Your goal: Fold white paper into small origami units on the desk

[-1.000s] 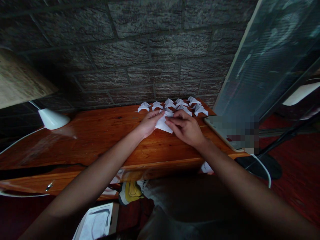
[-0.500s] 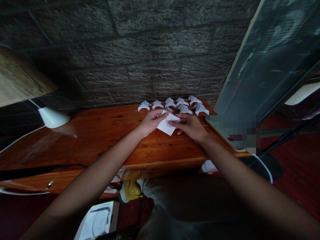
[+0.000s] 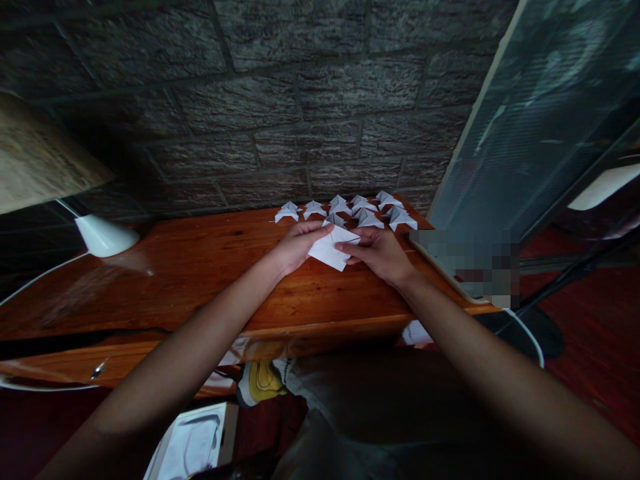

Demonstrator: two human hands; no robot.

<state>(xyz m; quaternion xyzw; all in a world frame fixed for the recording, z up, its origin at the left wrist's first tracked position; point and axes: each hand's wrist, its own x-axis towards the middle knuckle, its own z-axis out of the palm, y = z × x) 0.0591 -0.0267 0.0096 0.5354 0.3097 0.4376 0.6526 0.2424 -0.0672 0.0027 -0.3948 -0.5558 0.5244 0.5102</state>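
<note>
Between my two hands is a folded white sheet of paper (image 3: 331, 251), held up over the wooden table. My left hand (image 3: 299, 244) pinches its upper left edge, thumb on top. On the other side my right hand (image 3: 376, 252) grips the right edge, the thumb lying across the paper's face. Just behind the hands stand several folded white paper figures (image 3: 369, 219) in two rough rows near the wall; the paper and my left hand partly cover one of them.
The brown wooden table (image 3: 200, 267) backs onto a dark stone wall (image 3: 280, 100). A lamp with a white base (image 3: 106, 235) stands at the left. At the table's right end lies a laptop-like device (image 3: 445, 267), partly blurred, with a white cable (image 3: 530, 333). Below is a white box (image 3: 227, 433).
The paper has turned slightly and its left corner has shifted left. My left hand has slid a little left along its edge. My right hand stays nearly in place.
</note>
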